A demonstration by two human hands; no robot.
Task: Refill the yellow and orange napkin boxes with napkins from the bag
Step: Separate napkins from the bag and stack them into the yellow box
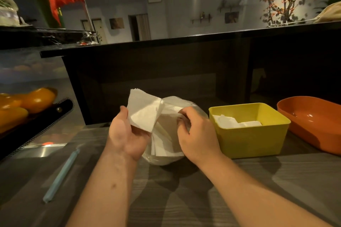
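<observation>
A clear plastic bag [167,155] of white napkins stands on the grey wooden counter in front of me. My left hand [127,134] holds a stack of white napkins [144,109] lifted above the bag's left side. My right hand [198,134] grips the bag's rim on its right. To the right of the bag sits the yellow box [254,142] with a few napkins lying in its bottom. The orange box [313,127] stands further right, partly cut off, with nothing visible inside it.
A light blue stick-like clip [61,175] lies on the counter [276,190] at the left. Orange and yellow peppers [24,103] sit behind a dark perforated rail at the far left. A raised black bar top [184,42] runs across behind the counter.
</observation>
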